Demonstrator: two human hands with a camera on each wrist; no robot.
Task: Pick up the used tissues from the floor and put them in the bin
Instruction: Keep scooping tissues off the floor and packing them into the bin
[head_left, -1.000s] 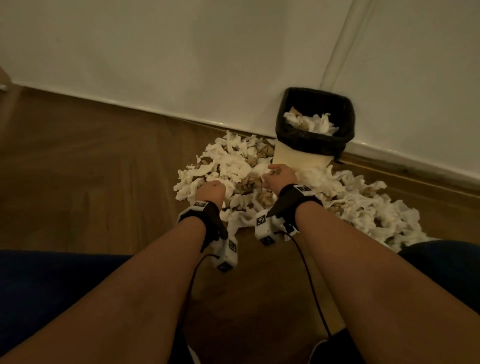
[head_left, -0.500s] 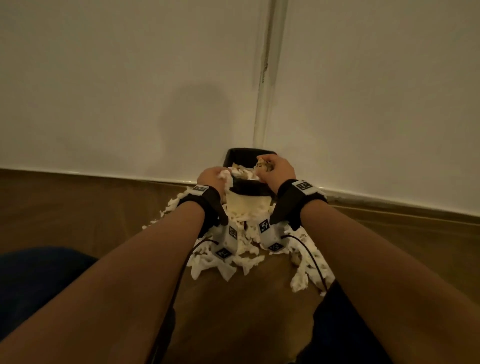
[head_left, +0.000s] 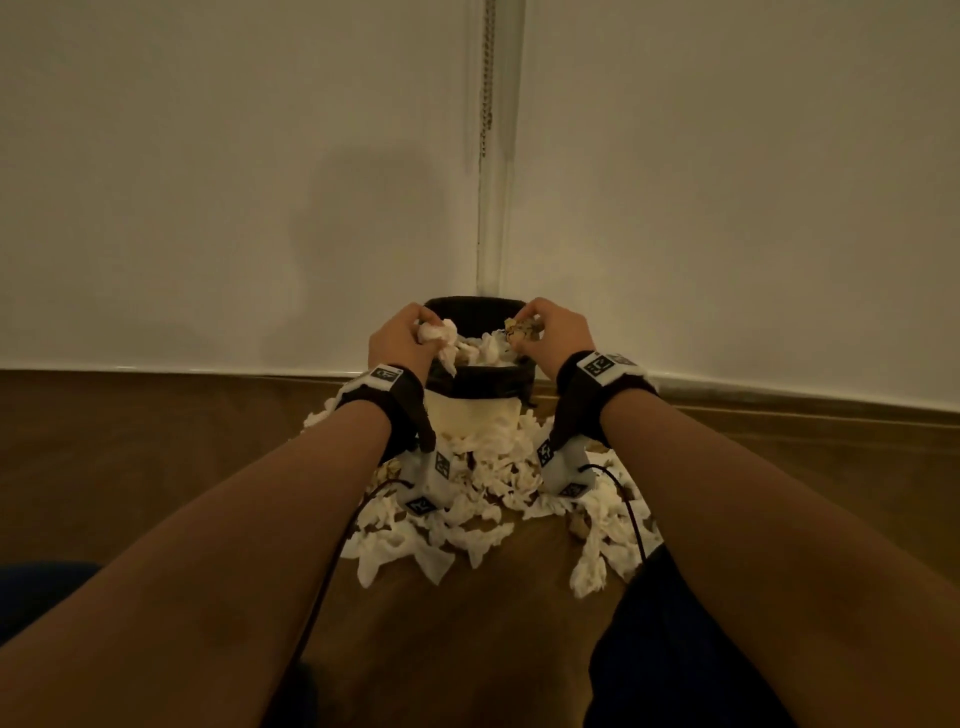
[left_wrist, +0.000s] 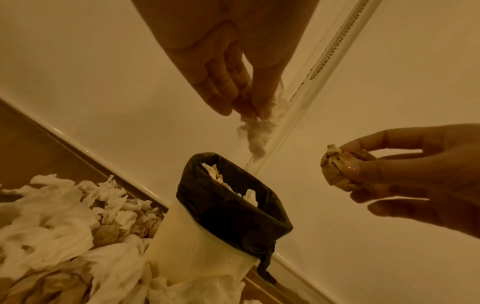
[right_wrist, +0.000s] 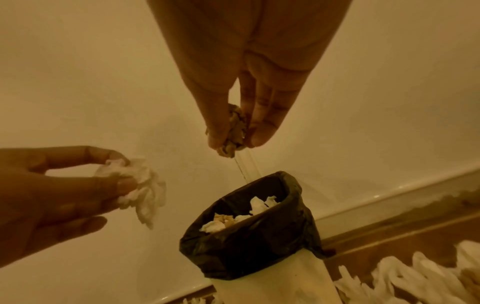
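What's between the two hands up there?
Nothing solid: open air above the bin's mouth separates the left hand and right hand, each pinching a tissue. The head view shows it.

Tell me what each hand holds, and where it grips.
Left hand pinches a white tissue at its top; right hand pinches a brownish wad by its sides.

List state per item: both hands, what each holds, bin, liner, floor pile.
left hand: pinching white tissue above the bin
right hand: pinching brown stained wad above the bin
bin: upright, partly filled with tissues
black liner: folded over the rim, open
floor pile: scattered around the bin's base, not yet picked up
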